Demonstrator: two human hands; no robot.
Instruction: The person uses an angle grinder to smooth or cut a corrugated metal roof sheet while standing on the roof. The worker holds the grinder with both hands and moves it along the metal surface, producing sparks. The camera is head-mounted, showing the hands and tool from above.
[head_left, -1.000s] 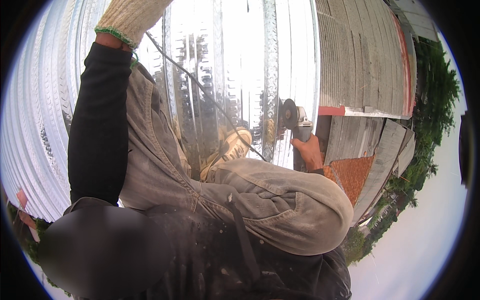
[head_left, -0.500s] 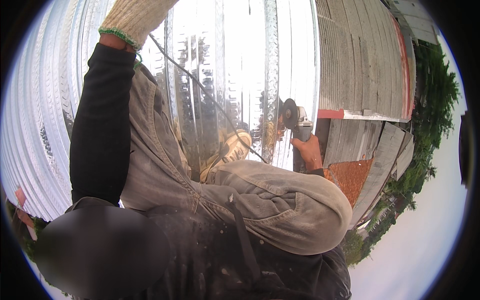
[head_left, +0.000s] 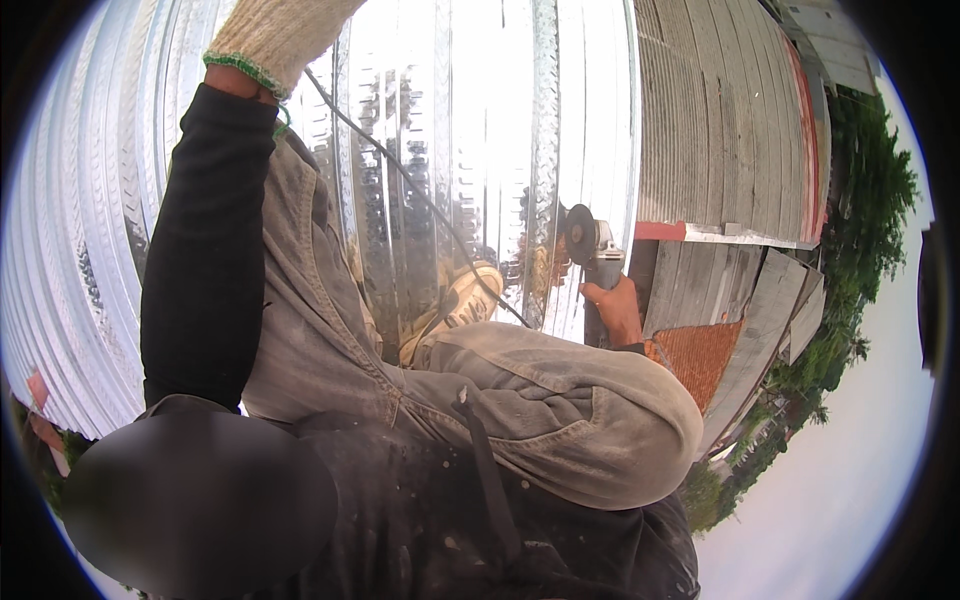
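My right hand (head_left: 615,308), bare, is wrapped around the body of an angle grinder (head_left: 604,262) just beyond my bent knee. The grinder's dark cutting disc (head_left: 579,236) points up and away from me, over the shiny metal roofing sheet (head_left: 600,120) near its right edge. At the upper left, my left hand (head_left: 282,38) wears a cream knitted glove with a green cuff. Its fingers are cut off by the top of the picture, so what they touch is hidden. A thin dark cable (head_left: 405,178) runs diagonally across the sheet between my hands.
My shoe (head_left: 472,296) rests on the ribbed metal, below the cable. Past the sheet's right edge lie weathered corrugated roofs (head_left: 730,120) lower down, a patch of orange brick (head_left: 698,355) and trees (head_left: 868,200).
My gloved left hand has shifted very slightly to the right. The grinder stays in my right hand in almost the same place.
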